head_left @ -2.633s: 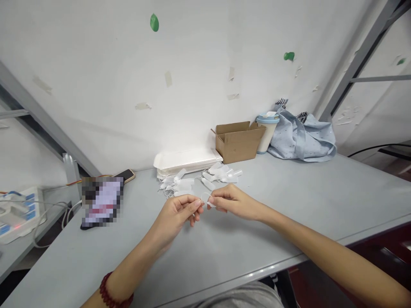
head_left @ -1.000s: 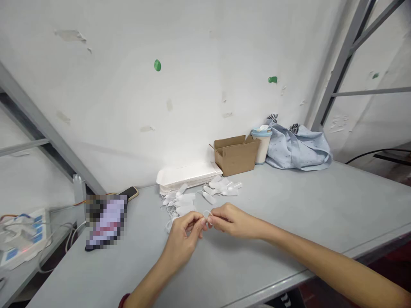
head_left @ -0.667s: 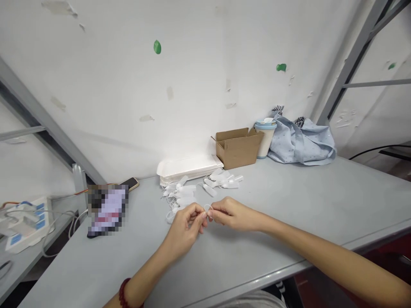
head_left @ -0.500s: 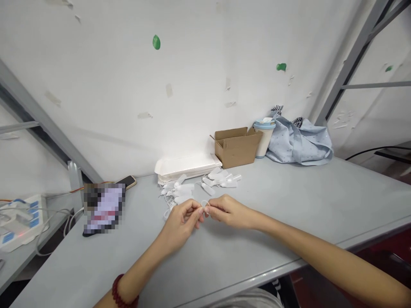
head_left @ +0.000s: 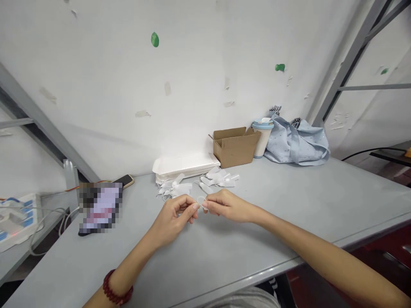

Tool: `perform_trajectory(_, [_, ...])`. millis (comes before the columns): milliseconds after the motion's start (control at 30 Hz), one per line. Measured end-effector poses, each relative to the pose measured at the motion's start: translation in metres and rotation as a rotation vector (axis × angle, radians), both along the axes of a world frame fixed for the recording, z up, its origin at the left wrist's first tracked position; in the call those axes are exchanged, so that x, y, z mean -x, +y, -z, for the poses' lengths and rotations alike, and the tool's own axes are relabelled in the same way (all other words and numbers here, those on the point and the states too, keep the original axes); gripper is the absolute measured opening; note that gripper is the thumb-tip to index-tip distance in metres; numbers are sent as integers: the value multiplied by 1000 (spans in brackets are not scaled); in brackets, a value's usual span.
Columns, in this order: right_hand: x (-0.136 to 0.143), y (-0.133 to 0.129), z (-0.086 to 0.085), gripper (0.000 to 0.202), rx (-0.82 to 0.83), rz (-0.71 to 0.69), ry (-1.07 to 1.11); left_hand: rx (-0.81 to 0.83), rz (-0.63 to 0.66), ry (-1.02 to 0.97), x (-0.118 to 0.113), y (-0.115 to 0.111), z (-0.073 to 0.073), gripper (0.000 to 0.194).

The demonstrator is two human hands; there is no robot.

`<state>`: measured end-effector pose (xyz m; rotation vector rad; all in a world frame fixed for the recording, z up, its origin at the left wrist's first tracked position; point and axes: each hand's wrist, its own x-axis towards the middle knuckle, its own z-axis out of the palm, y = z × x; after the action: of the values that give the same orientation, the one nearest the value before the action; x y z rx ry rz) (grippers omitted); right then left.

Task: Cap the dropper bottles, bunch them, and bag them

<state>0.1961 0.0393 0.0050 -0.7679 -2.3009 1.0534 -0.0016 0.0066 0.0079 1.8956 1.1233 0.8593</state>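
Note:
A thin white string loop point(head_left: 201, 197) arches up between my two hands above the grey table. My left hand point(head_left: 175, 217) pinches one side of it with thumb and forefinger, the other fingers curled in. From the other side my right hand point(head_left: 229, 206) is closed on it, with the fingertips of both hands nearly touching. Whatever hangs on the loop is hidden by the fingers. Just beyond lie a left pile of white tags point(head_left: 182, 188) with string loops and a right pile of similar tags point(head_left: 221, 179).
Against the wall are a flat white box stack point(head_left: 186, 164), an open cardboard box point(head_left: 237, 150), a lidded cup point(head_left: 262, 139) and a light blue cloth bag point(head_left: 295, 145). To the left lie a phone point(head_left: 127, 180), a blurred-out item point(head_left: 102, 209) and a power strip point(head_left: 19, 222).
The view has shifted slightly. Both hands stay together at the loop, with my left fingertips slightly changed in position and a little more of the loop showing.

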Motion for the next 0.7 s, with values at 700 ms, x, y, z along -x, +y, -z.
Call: perform_trajectory(700, [4, -6, 9, 39, -27, -27, -36, 118, -86, -50, -10, -13, 11, 23])
